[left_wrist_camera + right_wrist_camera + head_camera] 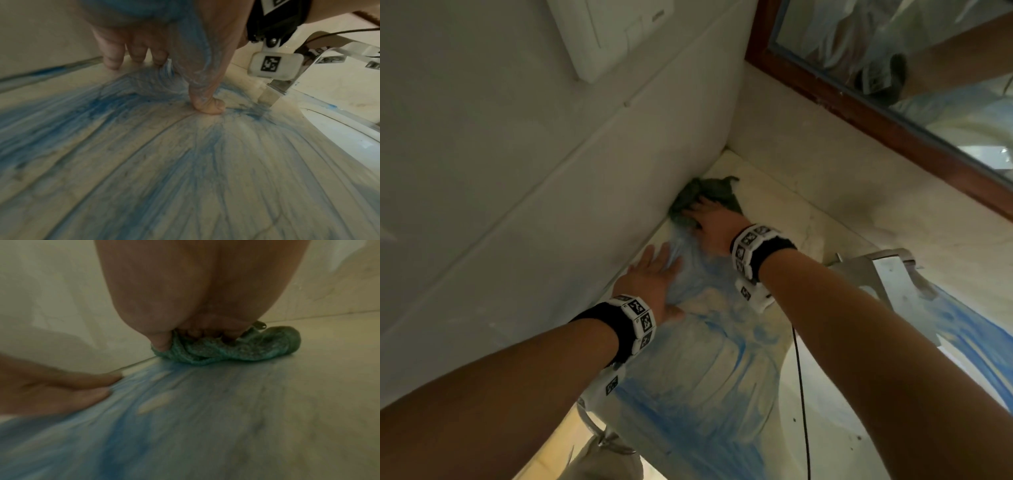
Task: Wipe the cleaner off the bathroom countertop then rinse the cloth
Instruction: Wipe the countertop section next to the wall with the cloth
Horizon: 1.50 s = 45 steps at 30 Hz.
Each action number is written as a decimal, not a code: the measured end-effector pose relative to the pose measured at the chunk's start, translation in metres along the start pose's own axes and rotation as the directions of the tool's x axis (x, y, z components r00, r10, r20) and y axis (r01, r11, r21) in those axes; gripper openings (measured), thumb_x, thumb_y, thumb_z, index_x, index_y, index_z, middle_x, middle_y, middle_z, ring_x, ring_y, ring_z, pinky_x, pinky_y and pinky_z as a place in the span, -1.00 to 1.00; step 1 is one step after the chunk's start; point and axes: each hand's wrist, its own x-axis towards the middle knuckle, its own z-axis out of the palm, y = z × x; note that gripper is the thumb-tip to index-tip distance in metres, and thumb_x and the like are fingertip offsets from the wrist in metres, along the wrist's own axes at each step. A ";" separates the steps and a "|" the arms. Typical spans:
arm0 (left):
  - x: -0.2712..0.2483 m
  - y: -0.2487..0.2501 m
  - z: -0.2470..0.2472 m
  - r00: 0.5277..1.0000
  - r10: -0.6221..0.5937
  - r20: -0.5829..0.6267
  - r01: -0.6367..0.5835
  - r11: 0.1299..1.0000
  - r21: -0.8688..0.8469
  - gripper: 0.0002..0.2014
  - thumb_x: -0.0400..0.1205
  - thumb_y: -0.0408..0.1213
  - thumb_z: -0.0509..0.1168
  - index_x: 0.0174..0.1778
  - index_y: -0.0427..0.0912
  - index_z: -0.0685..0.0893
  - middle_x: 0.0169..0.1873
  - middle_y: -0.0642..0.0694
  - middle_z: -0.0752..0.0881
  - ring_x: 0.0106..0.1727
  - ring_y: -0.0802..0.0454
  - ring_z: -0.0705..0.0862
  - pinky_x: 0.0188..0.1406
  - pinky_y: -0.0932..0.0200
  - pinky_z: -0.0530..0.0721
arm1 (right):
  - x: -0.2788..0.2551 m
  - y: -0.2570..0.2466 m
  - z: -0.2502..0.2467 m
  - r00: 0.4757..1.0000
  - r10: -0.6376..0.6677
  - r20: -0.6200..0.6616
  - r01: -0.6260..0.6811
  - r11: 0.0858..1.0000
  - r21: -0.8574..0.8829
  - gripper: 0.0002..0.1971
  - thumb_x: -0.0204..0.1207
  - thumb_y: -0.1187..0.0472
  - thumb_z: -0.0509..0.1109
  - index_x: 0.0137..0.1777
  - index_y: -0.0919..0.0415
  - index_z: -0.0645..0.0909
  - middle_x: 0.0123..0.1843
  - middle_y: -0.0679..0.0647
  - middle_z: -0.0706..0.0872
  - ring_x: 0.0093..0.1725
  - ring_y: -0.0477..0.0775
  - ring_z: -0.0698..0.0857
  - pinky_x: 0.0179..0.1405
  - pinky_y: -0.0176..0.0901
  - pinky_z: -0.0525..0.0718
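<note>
A crumpled green cloth [710, 192] [257, 345] lies in the far corner of the pale stone countertop [784, 212], where the two walls meet. My right hand [710, 228] [197, 305] sits on top of it, its fingertips curled into the fabric and its thumb dug into the left edge. Blue cleaner [688, 394] [98, 105] [102, 418] is smeared in streaks from the cloth back toward me. My left hand [654, 275] [191, 78] lies flat and open on the wet counter beside the left wall, fingers spread and thumb pressed down, holding nothing.
A metal faucet [887, 270] [275, 87] and the white sink basin [842, 428] [339, 129] are on the right. A wood-framed mirror [859, 113] hangs above the back wall. A switch plate [609, 34] is on the left wall. A black cable [802, 394] hangs from my right wrist.
</note>
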 end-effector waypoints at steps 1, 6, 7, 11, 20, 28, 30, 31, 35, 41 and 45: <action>-0.001 0.000 -0.001 1.000 0.001 0.002 -0.001 1.000 -0.008 0.05 0.52 0.30 0.31 0.70 0.05 -0.25 0.68 -0.08 -0.36 0.70 -0.19 -0.23 0.66 -0.19 0.04 | 0.005 0.008 -0.005 0.999 0.036 -0.012 -0.035 0.999 0.020 -0.53 0.72 0.15 0.14 0.62 0.19 0.35 0.64 0.21 0.35 0.62 0.26 0.29 0.65 0.06 0.13; -0.003 0.000 -0.004 1.000 -0.005 0.023 0.006 0.999 -0.039 0.06 0.52 0.31 0.32 0.70 0.05 -0.25 0.67 -0.06 -0.38 0.70 -0.16 -0.28 0.67 -0.20 0.03 | 0.020 0.043 -0.028 0.971 0.236 -0.043 -0.234 0.972 0.036 -0.43 0.70 -0.07 -0.06 0.59 0.17 0.41 0.64 0.18 0.35 0.63 0.21 0.28 0.67 0.04 0.06; -0.002 0.000 -0.004 1.000 -0.007 0.025 0.008 0.999 -0.035 0.06 0.51 0.31 0.32 0.70 0.06 -0.26 0.67 -0.05 -0.39 0.70 -0.16 -0.28 0.67 -0.20 0.03 | 0.020 0.045 -0.031 0.968 0.246 -0.040 -0.246 0.969 0.021 -0.39 0.69 -0.10 -0.12 0.60 0.16 0.40 0.66 0.17 0.32 0.65 0.19 0.23 0.68 -0.02 -0.02; 0.000 -0.002 -0.002 0.999 -0.013 0.035 0.014 0.999 -0.038 0.07 0.50 0.33 0.31 0.70 0.09 -0.26 0.66 -0.04 -0.41 0.70 -0.15 -0.29 0.66 -0.22 0.04 | 0.020 0.025 -0.026 0.963 0.267 -0.027 -0.267 0.964 0.010 -0.18 0.51 -0.19 -0.31 0.62 0.17 0.37 0.65 0.19 0.33 0.65 0.21 0.21 0.65 0.09 0.09; 0.000 0.000 -0.003 1.000 -0.005 0.012 0.006 1.000 -0.026 0.10 0.49 0.32 0.35 0.70 0.07 -0.28 0.68 -0.07 -0.34 0.70 -0.18 -0.23 0.65 -0.23 0.07 | -0.010 -0.031 0.012 0.990 0.132 0.038 -0.132 0.991 -0.015 -0.45 0.72 0.07 0.07 0.70 0.07 0.17 0.73 0.06 0.12 0.72 0.17 -0.03 0.67 0.21 -0.05; 0.000 -0.002 -0.004 1.000 -0.015 0.021 0.015 1.000 -0.014 0.06 0.50 0.33 0.32 0.70 0.09 -0.23 0.68 -0.06 -0.35 0.70 -0.18 -0.23 0.65 -0.23 0.10 | -0.043 -0.013 0.007 0.980 0.200 0.026 -0.201 0.971 0.128 -0.46 0.73 0.07 0.06 0.70 0.08 0.14 0.75 0.03 0.06 0.72 0.12 -0.02 0.68 0.13 -0.04; 0.000 -0.001 -0.005 1.000 -0.019 0.022 0.018 0.999 0.028 0.05 0.51 0.34 0.30 0.70 0.07 -0.24 0.68 -0.05 -0.36 0.71 -0.18 -0.23 0.64 -0.22 0.12 | -0.074 -0.008 0.008 0.964 0.262 0.042 -0.266 0.952 0.153 -0.46 0.75 0.03 0.03 0.71 0.07 0.11 0.75 0.02 0.01 0.73 0.08 -0.06 0.68 0.04 -0.11; 0.000 -0.001 -0.004 1.000 -0.018 0.026 0.017 0.999 0.032 0.06 0.51 0.35 0.29 0.70 0.07 -0.26 0.67 -0.05 -0.37 0.70 -0.18 -0.23 0.64 -0.22 0.12 | -0.090 -0.005 0.009 0.955 0.292 0.050 -0.297 0.942 0.155 -0.47 0.76 0.03 0.02 0.71 0.07 0.11 0.75 0.02 0.00 0.73 0.06 -0.07 0.67 0.00 -0.13; 0.002 -0.003 -0.002 0.999 -0.007 0.053 0.007 1.000 0.003 0.10 0.48 0.37 0.30 0.70 0.04 -0.28 0.67 -0.07 -0.39 0.70 -0.20 -0.27 0.65 -0.22 0.10 | -0.139 -0.001 0.018 0.924 0.373 0.089 -0.383 0.911 0.153 -0.46 0.76 0.06 0.08 0.71 0.07 0.10 0.75 0.02 -0.02 0.72 0.03 -0.10 0.65 -0.07 -0.19; 0.002 0.000 -0.004 0.999 -0.011 0.053 0.010 1.000 0.010 0.08 0.50 0.34 0.30 0.70 0.03 -0.26 0.67 -0.08 -0.38 0.70 -0.21 -0.26 0.64 -0.23 0.13 | -0.110 0.001 0.017 0.923 0.366 0.118 -0.378 0.919 0.110 -0.44 0.76 0.01 0.05 0.72 0.03 0.05 0.76 0.01 -0.05 0.72 0.08 -0.13 0.68 0.06 -0.17; 0.002 0.002 -0.004 0.999 -0.022 0.033 0.022 1.000 0.016 0.08 0.48 0.35 0.32 0.71 0.06 -0.22 0.68 -0.08 -0.35 0.70 -0.21 -0.23 0.63 -0.23 0.15 | -0.052 -0.009 0.005 0.944 0.323 0.071 -0.329 0.940 0.092 -0.44 0.75 0.02 0.05 0.72 0.05 0.07 0.76 0.02 -0.01 0.72 0.15 -0.07 0.66 0.19 -0.09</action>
